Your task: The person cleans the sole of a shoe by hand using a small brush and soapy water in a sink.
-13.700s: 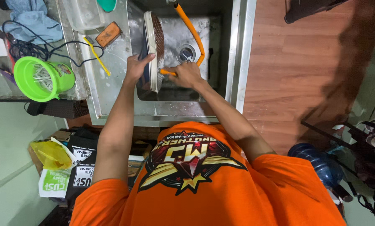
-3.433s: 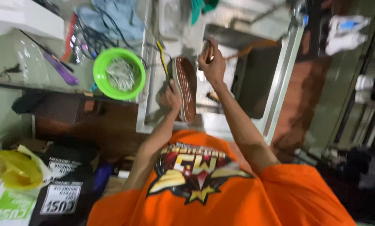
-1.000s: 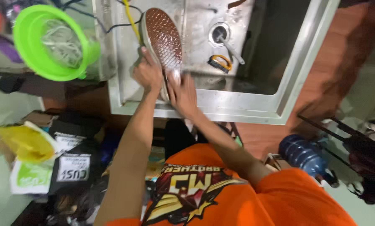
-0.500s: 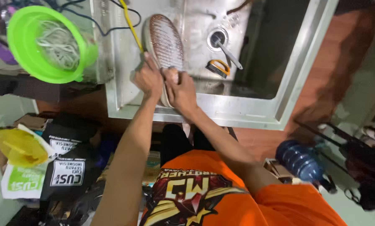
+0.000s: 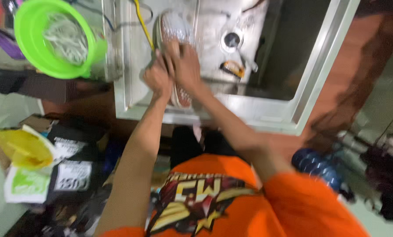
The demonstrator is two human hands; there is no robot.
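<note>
A shoe (image 5: 173, 25) lies sole-up over the left edge of the steel sink (image 5: 266, 117), its brown patterned sole wet and foamy. My left hand (image 5: 157, 78) grips the shoe's left side near the heel. Lying on the middle of the sole, my right hand (image 5: 186, 65) has its fingers curled. Whether it holds anything is hidden, and the picture is blurred by motion. The heel end of the shoe (image 5: 181, 97) shows below both hands.
A small orange-handled brush (image 5: 232, 68) lies in the basin below the drain (image 5: 231, 40). A thin yellow stick (image 5: 144, 26) rests left of the shoe. A green bowl (image 5: 32, 52) of pale strands stands at the left. Bags (image 5: 29, 162) and a blue water jug (image 5: 319, 166) sit on the floor.
My right hand has slid up the sole from the heel toward the middle. The left hand keeps its grip. The sole looks more foamy than a second ago.
</note>
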